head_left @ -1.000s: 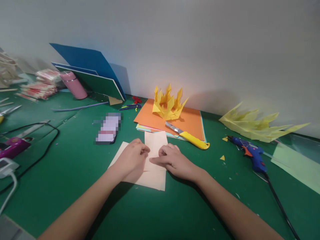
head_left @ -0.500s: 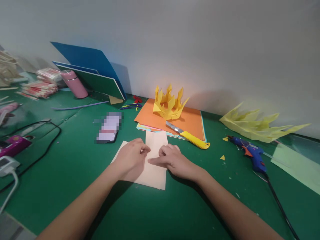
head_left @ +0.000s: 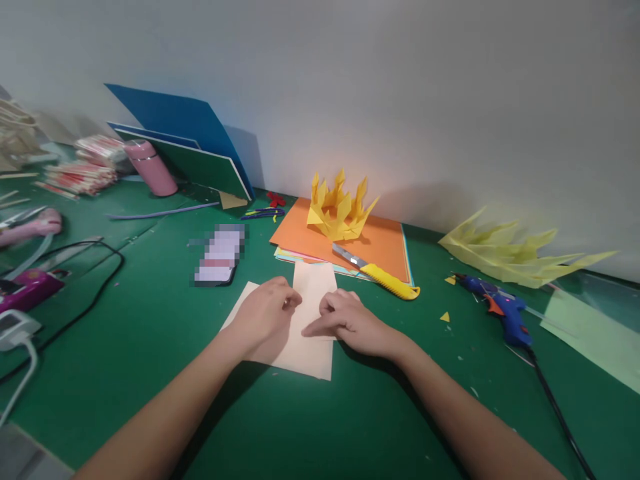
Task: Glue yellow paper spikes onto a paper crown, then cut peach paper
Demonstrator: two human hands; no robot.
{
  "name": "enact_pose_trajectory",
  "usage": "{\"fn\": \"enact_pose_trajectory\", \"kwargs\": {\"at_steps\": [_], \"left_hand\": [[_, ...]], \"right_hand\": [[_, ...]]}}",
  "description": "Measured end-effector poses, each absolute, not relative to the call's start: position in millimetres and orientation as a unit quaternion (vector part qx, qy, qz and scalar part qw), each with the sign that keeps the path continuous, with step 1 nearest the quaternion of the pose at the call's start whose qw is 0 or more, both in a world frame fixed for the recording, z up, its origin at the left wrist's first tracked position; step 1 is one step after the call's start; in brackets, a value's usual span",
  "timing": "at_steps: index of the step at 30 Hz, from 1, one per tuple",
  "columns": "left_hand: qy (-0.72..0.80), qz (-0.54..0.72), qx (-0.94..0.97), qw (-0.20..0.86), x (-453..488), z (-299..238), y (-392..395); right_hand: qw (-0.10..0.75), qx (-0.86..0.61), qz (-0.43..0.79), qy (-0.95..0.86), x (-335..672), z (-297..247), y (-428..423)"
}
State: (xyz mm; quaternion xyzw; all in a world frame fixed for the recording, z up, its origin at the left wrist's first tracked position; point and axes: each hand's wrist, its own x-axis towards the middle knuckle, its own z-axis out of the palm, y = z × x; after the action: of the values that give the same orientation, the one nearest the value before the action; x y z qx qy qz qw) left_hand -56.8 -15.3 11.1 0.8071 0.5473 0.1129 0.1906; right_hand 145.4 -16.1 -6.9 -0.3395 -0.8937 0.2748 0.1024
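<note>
A pale peach sheet of paper [head_left: 305,363], partly folded, lies on the green table in front of me. One narrow flap of it points away toward the stacked sheets. My left hand [head_left: 267,310] rests on its left part, fingers curled and closed against the paper. On the right edge of the flap is my right hand [head_left: 357,327], with curled fingers and the thumb stretched across the surface. Both hands cover parts of the sheet, so some of its edges and folds are hidden.
A yellow utility knife [head_left: 390,281] and a yellow paper crown [head_left: 340,217] lie on orange paper [head_left: 290,230]. A phone [head_left: 217,257] is at left. On the right are a blue glue gun [head_left: 513,317], its cord, and pale yellow folded paper [head_left: 500,257]. A pink bottle [head_left: 155,173] leans behind.
My right thumb has shifted slightly right and toward me along the paper. My left hand stays almost in place. The view has shifted a little, showing more of the pink tool at left.
</note>
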Motion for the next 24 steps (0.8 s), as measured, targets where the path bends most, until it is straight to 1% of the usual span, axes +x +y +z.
{"fn": "enact_pose_trajectory", "kwargs": {"at_steps": [5, 10, 15, 19, 24], "left_hand": [[0.546, 0.110, 0.809, 0.187, -56.6, 12.5, -15.1], [0.546, 0.103, 0.809, 0.193, -56.8, 12.2, -14.7], [0.542, 0.110, 0.810, 0.194, -57.7, 10.9, -14.7], [0.542, 0.116, 0.808, 0.199, -57.7, 10.7, -14.6], [0.543, 0.101, 0.811, 0.193, -57.1, 12.5, -14.3]], "right_hand": [[0.110, -0.352, 0.257, -0.894, 145.9, -8.5, -16.2], [0.109, -0.338, 0.288, -0.889, 145.8, -7.0, -15.3], [0.104, -0.368, 0.268, -0.884, 143.0, -5.5, -17.6], [0.111, -0.360, 0.299, -0.877, 142.4, -4.5, -18.5], [0.116, -0.368, 0.295, -0.874, 143.8, -4.1, -17.6]]}}
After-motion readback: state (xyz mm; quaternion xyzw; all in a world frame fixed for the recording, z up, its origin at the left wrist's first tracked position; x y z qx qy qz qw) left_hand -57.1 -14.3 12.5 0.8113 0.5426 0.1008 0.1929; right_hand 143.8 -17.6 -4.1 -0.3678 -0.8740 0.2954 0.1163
